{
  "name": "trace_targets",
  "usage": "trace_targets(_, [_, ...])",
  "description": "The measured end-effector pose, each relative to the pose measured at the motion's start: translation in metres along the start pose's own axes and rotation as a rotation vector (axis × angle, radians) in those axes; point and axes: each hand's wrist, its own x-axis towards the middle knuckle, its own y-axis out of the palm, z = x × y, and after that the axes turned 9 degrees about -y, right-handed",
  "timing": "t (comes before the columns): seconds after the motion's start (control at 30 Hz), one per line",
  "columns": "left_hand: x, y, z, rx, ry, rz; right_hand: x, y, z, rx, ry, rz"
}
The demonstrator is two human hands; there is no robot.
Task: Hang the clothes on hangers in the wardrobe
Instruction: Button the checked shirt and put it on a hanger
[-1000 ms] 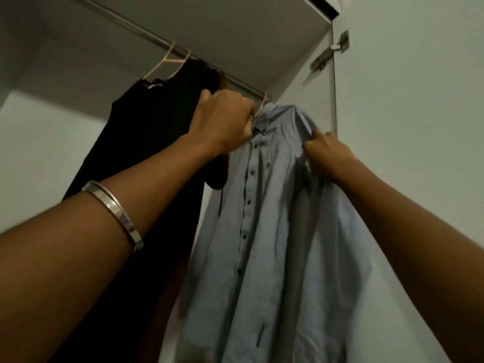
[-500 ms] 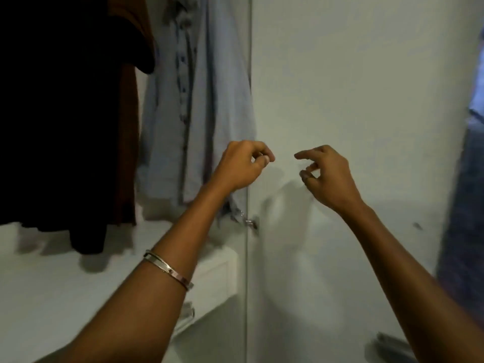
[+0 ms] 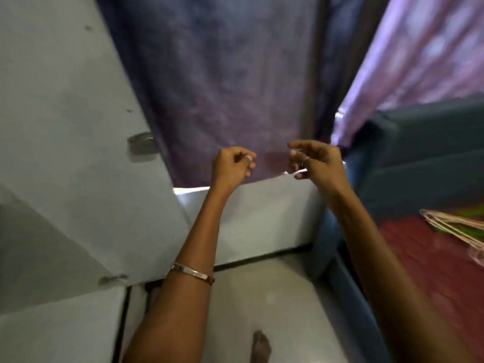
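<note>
Both hands are now off the blue shirt; a second ago they were gripping it at the rail, and view has swung off the wardrobe interior toward the room. Shirt and other hung clothes are no longer showing in the head view.

Left hand (image 3: pixel 231 166) is hovering mid-air with fingers curled in, holding nothing; a ring is showing on one finger. A metal bangle (image 3: pixel 192 273) is sitting on the left forearm. Right hand (image 3: pixel 318 161) is hovering beside it, apart from it, fingers loosely bent and spread, holding nothing as far as the blur allows; also wearing a ring.

White wardrobe door (image 3: pixel 78 153) is filling the left side, with a hinge (image 3: pixel 141 146) on its edge. Purple curtain (image 3: pixel 225 82) is hanging behind the hands, a lighter pink curtain (image 3: pixel 424 48) at upper right.

Spare hangers (image 3: pixel 455 226), pale pink, are lying in a bunch on the red bed sheet (image 3: pixel 429 271) at far right, well apart from both hands. A bare foot (image 3: pixel 260 347) is standing on the light floor (image 3: pixel 275 297).
</note>
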Motion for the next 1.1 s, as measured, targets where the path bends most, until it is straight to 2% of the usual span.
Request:
trace_targets(0.1, [-0.034,0.109,0.009,-0.027,-0.037,0.224,-0.047,-0.093,-0.02,-0.018,0.085,-0.246])
trace_targets(0.23, [-0.086,0.236,0.01,-0.086,0.01,0.333,-0.109,-0.197,-0.043,-0.028,0.09,-0.638])
trace_targets(0.27, [-0.105,0.28,0.003,-0.087,0.023,0.408,-0.131,-0.238,-0.047,-0.07,0.067,-0.764])
trace_targets(0.4, [-0.152,0.385,0.0,-0.022,0.146,0.549,-0.196,-0.33,-0.066,-0.296,0.089,-1.011])
trace_targets(0.47, [-0.182,0.455,-0.003,0.03,0.158,0.69,-0.235,-0.387,-0.075,-0.401,0.132,-1.127])
trace_targets(0.67, [-0.259,0.614,-0.007,0.155,0.136,1.06,-0.33,-0.505,-0.09,-0.682,0.342,-1.29])
trace_targets(0.83, [-0.322,0.703,-0.008,0.342,0.178,1.347,-0.398,-0.567,-0.108,-0.629,0.601,-1.335])
trace_targets(0.97, [-0.352,0.748,-0.005,0.527,0.011,1.563,-0.457,-0.602,-0.136,-0.523,0.947,-1.39])
trace_targets(1.1, [-0.371,0.784,0.004,0.619,-0.182,1.59,-0.505,-0.628,-0.16,-0.482,1.243,-1.475])
